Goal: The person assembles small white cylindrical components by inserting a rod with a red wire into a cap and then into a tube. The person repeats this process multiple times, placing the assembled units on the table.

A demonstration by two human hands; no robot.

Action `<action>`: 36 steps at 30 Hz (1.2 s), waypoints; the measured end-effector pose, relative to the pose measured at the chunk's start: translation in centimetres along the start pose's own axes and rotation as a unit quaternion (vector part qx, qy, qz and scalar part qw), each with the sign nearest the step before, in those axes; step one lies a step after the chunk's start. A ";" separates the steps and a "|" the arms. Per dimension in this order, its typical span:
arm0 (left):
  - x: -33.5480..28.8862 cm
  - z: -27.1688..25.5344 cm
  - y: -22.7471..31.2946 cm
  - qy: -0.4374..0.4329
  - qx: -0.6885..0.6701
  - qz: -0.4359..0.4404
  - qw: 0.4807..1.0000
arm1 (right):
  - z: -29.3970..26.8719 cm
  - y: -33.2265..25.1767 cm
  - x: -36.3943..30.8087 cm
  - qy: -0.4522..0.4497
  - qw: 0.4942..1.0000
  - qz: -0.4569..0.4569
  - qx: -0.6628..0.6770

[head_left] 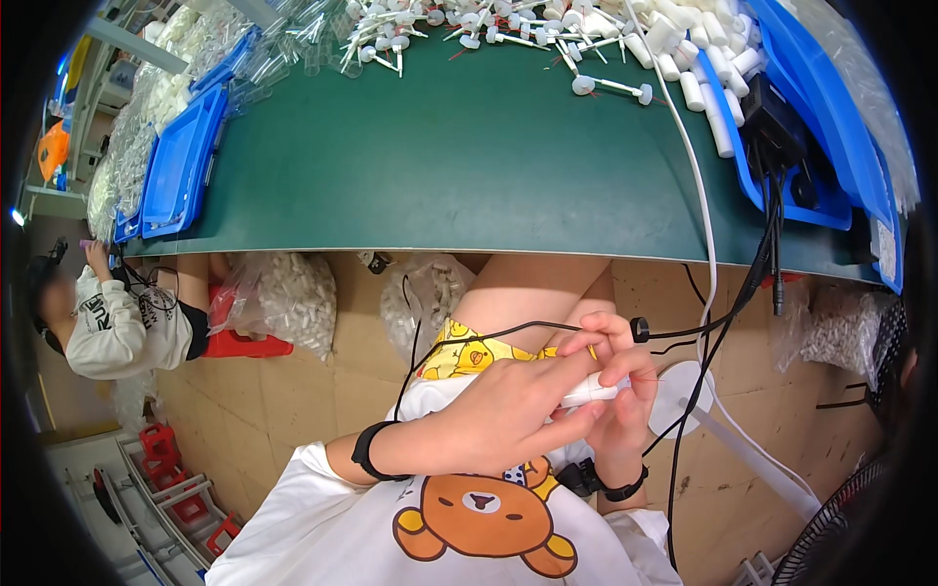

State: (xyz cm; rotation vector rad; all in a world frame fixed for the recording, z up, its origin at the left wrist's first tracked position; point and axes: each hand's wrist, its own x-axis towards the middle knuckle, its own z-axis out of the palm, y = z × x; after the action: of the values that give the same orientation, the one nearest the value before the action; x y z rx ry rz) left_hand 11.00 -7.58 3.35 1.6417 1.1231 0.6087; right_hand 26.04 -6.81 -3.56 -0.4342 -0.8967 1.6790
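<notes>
Above my lap, my left hand (518,405) and my right hand (625,396) meet around a small white plastic cylinder (588,392). The fingers of my left hand close on it from the left. My right hand has its fingers curled about the other end, where a thin red wire sticks out. Part of the cylinder is hidden by fingers. On the green table (440,166), at the far edge, lies a heap of white stick-like parts with round translucent ends and red wires (489,24). One such part (613,88) lies apart from the heap.
White cylinders (718,73) pile up by a blue tray (831,107) at right, with a black power adapter (774,122). Another blue tray (181,176) sits at left, near clear tubes (293,49). Cables (718,332) hang beside my right hand. A co-worker (127,313) sits at left.
</notes>
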 end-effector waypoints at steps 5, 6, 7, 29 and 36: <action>0.0 0.3 -0.3 0.013 0.015 -0.002 1.000 | 0.3 0.0 -0.1 0.028 0.998 -0.016 -0.059; 0.0 0.4 -0.4 0.018 0.021 -0.001 1.000 | 0.4 -0.1 -0.1 0.030 0.997 -0.014 -0.065; 0.1 0.5 -0.3 0.017 0.002 -0.015 1.000 | 0.5 -0.2 -0.1 0.033 0.997 -0.011 -0.070; -0.2 2.5 -0.4 0.048 -0.288 -0.116 0.949 | 1.1 0.7 -0.5 0.045 0.998 0.035 0.004; 0.0 2.0 -0.1 0.024 -0.297 -0.117 0.948 | 0.8 1.1 -0.7 0.048 0.998 0.045 0.003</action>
State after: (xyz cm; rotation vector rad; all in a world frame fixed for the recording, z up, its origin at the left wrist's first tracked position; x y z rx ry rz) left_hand 12.64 -8.46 2.53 0.9673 1.0210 0.7450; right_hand 24.97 -7.85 -3.93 -0.5528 -0.8118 1.7275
